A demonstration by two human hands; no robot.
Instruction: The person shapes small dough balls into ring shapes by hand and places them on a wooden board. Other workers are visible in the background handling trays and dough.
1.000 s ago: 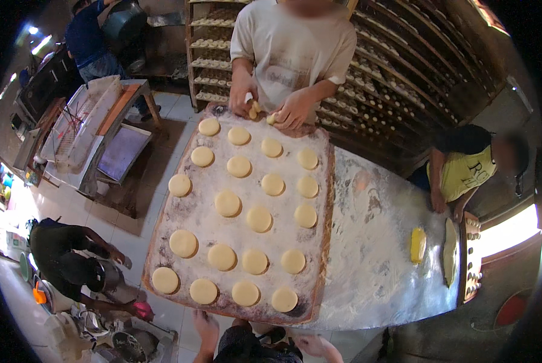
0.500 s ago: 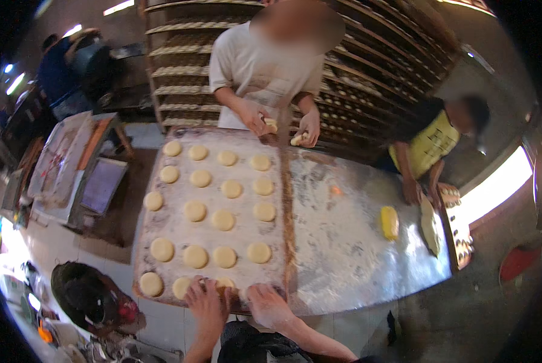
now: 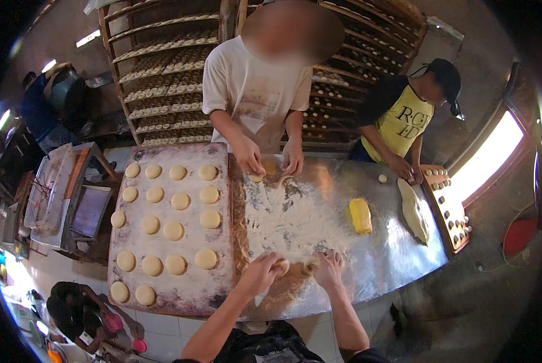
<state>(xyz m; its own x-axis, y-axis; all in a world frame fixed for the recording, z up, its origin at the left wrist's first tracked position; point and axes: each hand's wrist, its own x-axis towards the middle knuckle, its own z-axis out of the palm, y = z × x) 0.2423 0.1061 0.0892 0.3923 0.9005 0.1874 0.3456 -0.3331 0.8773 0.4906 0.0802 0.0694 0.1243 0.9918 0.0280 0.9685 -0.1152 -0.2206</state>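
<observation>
Over the floured metal table [image 3: 373,266], near its front edge, my left hand [image 3: 260,275] is closed on a piece of dough [image 3: 282,267]. A little to the right, my right hand [image 3: 330,270] grips another piece of dough [image 3: 311,265], partly covered by the fingers. The two hands are apart. To their left lies a floured board [image 3: 186,239] bearing rows of flat, round dough pieces [image 3: 206,259]. Loose flour [image 3: 283,221] is spread on the metal beyond my hands.
Across the table a person [image 3: 259,91] in a pale shirt handles dough. At right, a person in yellow [image 3: 398,121] works by a long dough strip [image 3: 413,212] and a tray of small pieces [image 3: 461,245]. A yellow block [image 3: 360,216] lies nearer. Loaded racks [image 3: 162,66] stand behind.
Both my hands have moved right, from the board's near edge onto the metal table, with dough in them. The nearest row on the board shows fewer rounds. The view has shifted.
</observation>
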